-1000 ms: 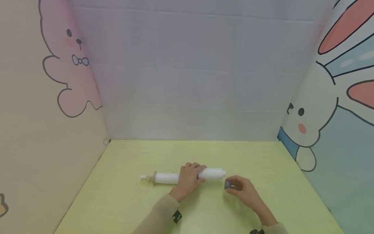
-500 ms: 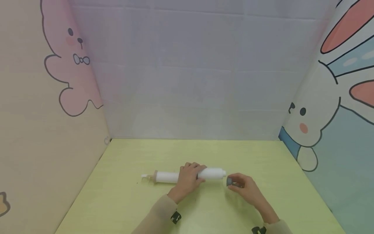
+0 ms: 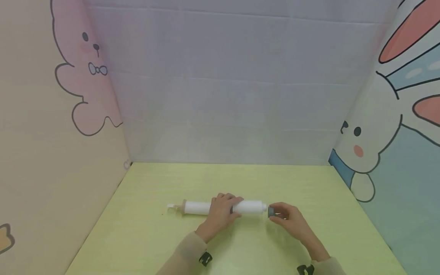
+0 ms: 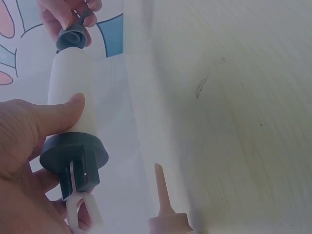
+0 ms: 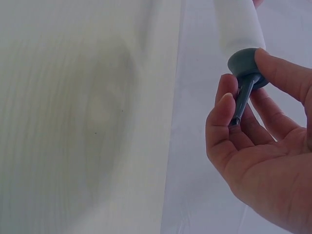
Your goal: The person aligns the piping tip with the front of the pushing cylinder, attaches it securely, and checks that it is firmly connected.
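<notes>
My left hand (image 3: 220, 212) grips a white syringe-like tube (image 3: 249, 207) by its barrel, thumb along it. This tube has a dark green collar (image 4: 74, 148) and a white loop handle (image 4: 80, 212) at its left end. With thumb and fingers my right hand (image 3: 290, 219) pinches a dark green nozzle cap (image 3: 271, 212), its spout pointing back into the palm. The cap's hollow side faces the tube's bare tip (image 3: 264, 207), with a slight gap between them in the head view.
A second white tube (image 3: 196, 208) with a beige flange lies to the left, partly hidden by my left hand. Its beige nozzle (image 4: 168, 222) shows in the left wrist view. The yellow-green table (image 3: 154, 248) ends at a pale back wall (image 3: 223, 126) and printed side walls.
My right hand has lifted the nozzle cap from below the tube's tip to nearly level with it. My left hand keeps its grip on the tube, almost unmoved.
</notes>
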The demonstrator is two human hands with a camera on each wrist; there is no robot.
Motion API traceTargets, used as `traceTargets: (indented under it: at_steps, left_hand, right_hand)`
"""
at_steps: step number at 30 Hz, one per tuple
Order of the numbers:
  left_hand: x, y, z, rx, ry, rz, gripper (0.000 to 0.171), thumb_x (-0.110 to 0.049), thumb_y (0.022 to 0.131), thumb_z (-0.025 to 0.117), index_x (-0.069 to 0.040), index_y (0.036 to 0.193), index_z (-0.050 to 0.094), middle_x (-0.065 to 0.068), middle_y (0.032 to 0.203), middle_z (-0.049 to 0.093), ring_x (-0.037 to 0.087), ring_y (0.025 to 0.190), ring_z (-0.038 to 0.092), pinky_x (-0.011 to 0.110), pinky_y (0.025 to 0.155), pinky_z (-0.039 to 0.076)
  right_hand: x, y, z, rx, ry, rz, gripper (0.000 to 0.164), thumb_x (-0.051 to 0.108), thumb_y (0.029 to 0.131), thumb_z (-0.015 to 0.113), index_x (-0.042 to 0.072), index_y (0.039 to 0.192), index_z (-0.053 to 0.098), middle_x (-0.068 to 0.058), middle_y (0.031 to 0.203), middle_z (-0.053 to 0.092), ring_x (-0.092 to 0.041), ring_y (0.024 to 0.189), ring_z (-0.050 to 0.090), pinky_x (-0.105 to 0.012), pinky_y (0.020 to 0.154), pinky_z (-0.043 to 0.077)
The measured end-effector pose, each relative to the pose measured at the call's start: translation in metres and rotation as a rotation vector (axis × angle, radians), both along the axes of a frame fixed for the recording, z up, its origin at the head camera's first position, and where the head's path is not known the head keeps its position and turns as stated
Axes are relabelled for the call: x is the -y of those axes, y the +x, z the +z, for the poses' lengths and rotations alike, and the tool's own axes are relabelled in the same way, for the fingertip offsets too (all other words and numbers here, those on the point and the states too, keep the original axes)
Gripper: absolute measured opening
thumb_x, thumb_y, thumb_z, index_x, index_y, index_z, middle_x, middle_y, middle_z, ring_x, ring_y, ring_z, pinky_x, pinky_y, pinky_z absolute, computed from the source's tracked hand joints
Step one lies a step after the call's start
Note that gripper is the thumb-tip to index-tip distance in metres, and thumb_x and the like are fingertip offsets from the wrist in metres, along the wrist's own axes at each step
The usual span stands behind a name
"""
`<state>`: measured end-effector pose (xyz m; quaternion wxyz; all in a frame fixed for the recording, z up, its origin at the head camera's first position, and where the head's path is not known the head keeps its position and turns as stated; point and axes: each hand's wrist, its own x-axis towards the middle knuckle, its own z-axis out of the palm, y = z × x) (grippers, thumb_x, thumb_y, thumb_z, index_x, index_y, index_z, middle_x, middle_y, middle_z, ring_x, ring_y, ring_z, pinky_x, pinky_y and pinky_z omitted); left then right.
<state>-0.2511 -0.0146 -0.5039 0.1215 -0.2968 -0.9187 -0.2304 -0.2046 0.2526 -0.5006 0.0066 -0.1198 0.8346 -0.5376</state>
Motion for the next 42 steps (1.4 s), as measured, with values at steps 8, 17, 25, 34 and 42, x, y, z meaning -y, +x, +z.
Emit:
traceTargets:
  at_steps: [8, 17, 25, 34, 42]
  left_hand:
    - [0.001, 0.007, 0.003, -0.011, 0.023, -0.020, 0.046, -0.033, 0.079, 0.077, -0.024, 0.122, 0.065, -0.002, 0.110, 0.063, 0.024, 0.098, 0.052, 0.040, 0.075, 0.039]
    - [0.002, 0.013, 0.004, -0.010, 0.027, -0.025, 0.047, -0.032, 0.078, 0.078, -0.024, 0.122, 0.066, -0.002, 0.110, 0.063, 0.024, 0.099, 0.053, 0.042, 0.077, 0.040]
    - [0.001, 0.014, -0.001, 0.021, 0.023, -0.023, 0.047, -0.032, 0.078, 0.078, -0.025, 0.123, 0.065, -0.003, 0.112, 0.062, 0.022, 0.101, 0.052, 0.040, 0.078, 0.039]
    - [0.002, 0.015, -0.002, -0.010, 0.012, -0.040, 0.047, -0.034, 0.078, 0.078, -0.025, 0.122, 0.065, -0.004, 0.110, 0.063, 0.021, 0.099, 0.052, 0.038, 0.076, 0.039]
    - [0.003, 0.017, -0.001, 0.004, -0.001, -0.045, 0.047, -0.035, 0.079, 0.077, -0.025, 0.123, 0.065, -0.003, 0.111, 0.063, 0.021, 0.099, 0.052, 0.038, 0.076, 0.039]
  right_hand:
    - [0.001, -0.001, 0.000, 0.002, -0.034, 0.013, 0.036, 0.007, 0.086, 0.070, -0.005, 0.119, 0.059, -0.021, 0.110, 0.064, -0.029, 0.090, 0.066, -0.028, 0.072, 0.052]
    - [0.011, 0.006, 0.021, 0.015, 0.006, 0.000, 0.033, 0.002, 0.086, 0.069, -0.008, 0.116, 0.059, -0.024, 0.108, 0.063, -0.033, 0.090, 0.065, -0.028, 0.072, 0.052]
    - [0.016, 0.013, 0.036, 0.013, 0.028, 0.032, 0.031, -0.001, 0.086, 0.067, -0.010, 0.115, 0.058, -0.027, 0.108, 0.062, -0.038, 0.089, 0.064, -0.029, 0.071, 0.053]
    - [0.005, 0.000, 0.003, 0.021, -0.023, 0.066, 0.034, 0.005, 0.087, 0.069, -0.003, 0.118, 0.060, -0.022, 0.112, 0.062, -0.036, 0.095, 0.064, -0.033, 0.074, 0.054]
    - [0.005, 0.001, 0.001, 0.019, -0.013, 0.072, 0.034, 0.007, 0.087, 0.070, -0.002, 0.118, 0.061, -0.020, 0.112, 0.063, -0.032, 0.093, 0.065, -0.031, 0.073, 0.053]
